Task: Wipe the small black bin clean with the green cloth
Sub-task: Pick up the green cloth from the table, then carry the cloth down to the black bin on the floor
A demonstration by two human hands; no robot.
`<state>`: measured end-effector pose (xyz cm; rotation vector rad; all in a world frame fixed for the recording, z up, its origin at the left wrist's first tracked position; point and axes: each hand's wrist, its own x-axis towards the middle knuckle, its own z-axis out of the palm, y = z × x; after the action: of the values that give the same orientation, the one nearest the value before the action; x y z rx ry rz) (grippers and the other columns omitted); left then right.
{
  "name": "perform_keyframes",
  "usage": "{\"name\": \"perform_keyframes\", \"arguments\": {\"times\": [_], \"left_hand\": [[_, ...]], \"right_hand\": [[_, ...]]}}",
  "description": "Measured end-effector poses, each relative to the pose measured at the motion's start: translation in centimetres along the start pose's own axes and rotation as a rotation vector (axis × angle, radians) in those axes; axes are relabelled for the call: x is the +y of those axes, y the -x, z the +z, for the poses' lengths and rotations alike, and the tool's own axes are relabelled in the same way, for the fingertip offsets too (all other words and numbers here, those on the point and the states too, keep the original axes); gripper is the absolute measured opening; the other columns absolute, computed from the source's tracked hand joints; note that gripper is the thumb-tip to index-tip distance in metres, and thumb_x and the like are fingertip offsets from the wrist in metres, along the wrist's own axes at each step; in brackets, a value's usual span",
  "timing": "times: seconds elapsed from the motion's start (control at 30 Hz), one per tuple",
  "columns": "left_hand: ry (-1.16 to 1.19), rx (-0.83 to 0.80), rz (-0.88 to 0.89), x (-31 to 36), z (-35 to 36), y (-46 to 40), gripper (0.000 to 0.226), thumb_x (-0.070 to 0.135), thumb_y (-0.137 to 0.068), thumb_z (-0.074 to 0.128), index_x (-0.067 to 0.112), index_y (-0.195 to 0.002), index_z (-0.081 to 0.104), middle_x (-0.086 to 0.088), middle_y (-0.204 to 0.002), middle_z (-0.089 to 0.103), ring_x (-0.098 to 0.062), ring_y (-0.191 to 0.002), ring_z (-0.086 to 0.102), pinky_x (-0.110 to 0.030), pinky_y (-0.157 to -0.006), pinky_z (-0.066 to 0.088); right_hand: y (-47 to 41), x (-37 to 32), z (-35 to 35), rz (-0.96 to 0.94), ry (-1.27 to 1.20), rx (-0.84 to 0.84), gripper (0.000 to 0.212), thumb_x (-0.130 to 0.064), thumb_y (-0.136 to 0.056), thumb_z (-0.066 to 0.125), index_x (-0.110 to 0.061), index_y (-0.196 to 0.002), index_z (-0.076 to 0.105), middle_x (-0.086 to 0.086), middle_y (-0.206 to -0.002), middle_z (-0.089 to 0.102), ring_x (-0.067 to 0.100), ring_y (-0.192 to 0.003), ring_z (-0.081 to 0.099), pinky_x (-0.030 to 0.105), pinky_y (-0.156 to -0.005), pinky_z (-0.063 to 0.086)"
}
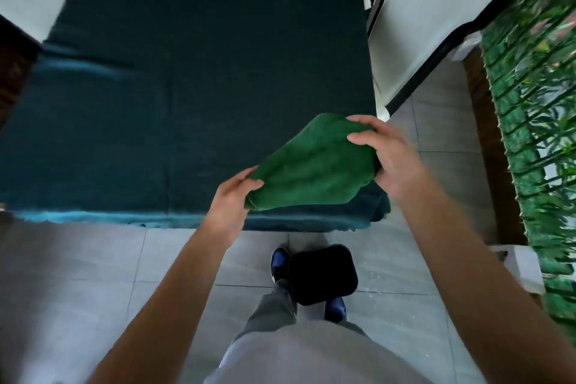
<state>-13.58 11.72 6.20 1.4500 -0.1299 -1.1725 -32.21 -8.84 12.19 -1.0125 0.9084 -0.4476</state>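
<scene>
cloth [314, 165] between both hands' fingers [361, 137] | bin [322, 274] below, apart

Both arms are stretched out in front of the person, bare from the elbows down, reaching forward and slightly inward so the hands end up fairly close together. The left hand [232, 196] sits lower and nearer the body, thumb on top and fingers curled underneath, pinching the near corner of the green cloth [314, 165]. The right hand [385, 153] is higher and further out, back of the hand facing up, thumb pointing left across the cloth and fingers wrapped over its far edge. Wrists look pretty straight on both sides. Down below, the legs are planted, one foot a bit ahead of the other.
</scene>
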Motion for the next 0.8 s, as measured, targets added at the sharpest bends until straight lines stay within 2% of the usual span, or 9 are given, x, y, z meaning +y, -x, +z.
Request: {"name": "perform_keyframes", "arguments": {"times": [0.13,0.3,0.43,0.53,0.6,0.8], "left_hand": [[0.064,0.08,0.047,-4.1,2.3,6.0,0.037,-0.002,-0.091,0.054,0.0,-0.126,0.065,-0.024,-0.123,0.069,-0.043,-0.119,0.063,-0.053,-0.104,0.049],[-0.001,0.164,0.188,-7.6,4.4,13.3,0.041,0.006,-0.081,0.064,0.005,-0.121,0.07,-0.02,-0.12,0.071,-0.04,-0.119,0.063,-0.049,-0.105,0.049],[-0.15,0.196,0.3,-9.5,5.0,18.4,0.039,-0.009,-0.091,0.059,0.009,-0.124,0.069,-0.007,-0.121,0.073,-0.025,-0.119,0.066,-0.039,-0.105,0.051],[-0.181,0.186,0.345,-10.1,5.0,21.4,0.041,-0.01,-0.091,0.059,0.019,-0.118,0.07,0.005,-0.118,0.075,-0.017,-0.116,0.067,-0.031,-0.101,0.053],[-0.206,0.164,0.359,-10.5,4.7,22.6,0.042,-0.009,-0.091,0.06,0.022,-0.116,0.071,0.007,-0.118,0.075,-0.014,-0.116,0.067,-0.03,-0.101,0.053],[-0.323,0.069,0.348,-12.3,1.9,25.2,0.041,-0.005,-0.091,0.063,0.02,-0.123,0.07,0.01,-0.118,0.074,-0.007,-0.114,0.067,-0.025,-0.1,0.052]], "right_hand": [[5.4,1.5,-2.2,-0.066,0.08,-0.014,0.028,0.002,-0.088,0.067,-0.022,-0.099,0.076,0.007,-0.103,0.075,0.023,-0.092,0.073,0.04,-0.076,0.062],[11.2,4.0,-5.8,-0.08,0.143,0.007,0.027,-0.008,-0.08,0.072,-0.026,-0.1,0.076,0.012,-0.11,0.074,0.031,-0.101,0.072,0.046,-0.084,0.06],[16.1,5.5,-7.8,-0.139,0.211,0.006,0.028,-0.007,-0.085,0.073,-0.027,-0.104,0.075,0.01,-0.111,0.075,0.031,-0.104,0.072,0.047,-0.088,0.059],[19.4,6.6,-8.5,-0.167,0.201,0.02,0.029,-0.001,-0.089,0.071,-0.021,-0.109,0.074,0.013,-0.115,0.074,0.035,-0.108,0.07,0.049,-0.091,0.058],[21.3,7.5,-8.8,-0.166,0.179,0.038,0.028,0.001,-0.089,0.07,-0.017,-0.111,0.073,0.015,-0.116,0.073,0.037,-0.109,0.07,0.051,-0.092,0.058],[26.8,11.4,-7.6,-0.158,0.042,0.141,0.028,0.006,-0.09,0.066,-0.013,-0.109,0.073,0.015,-0.12,0.072,0.034,-0.107,0.07,0.04,-0.083,0.059]]}}
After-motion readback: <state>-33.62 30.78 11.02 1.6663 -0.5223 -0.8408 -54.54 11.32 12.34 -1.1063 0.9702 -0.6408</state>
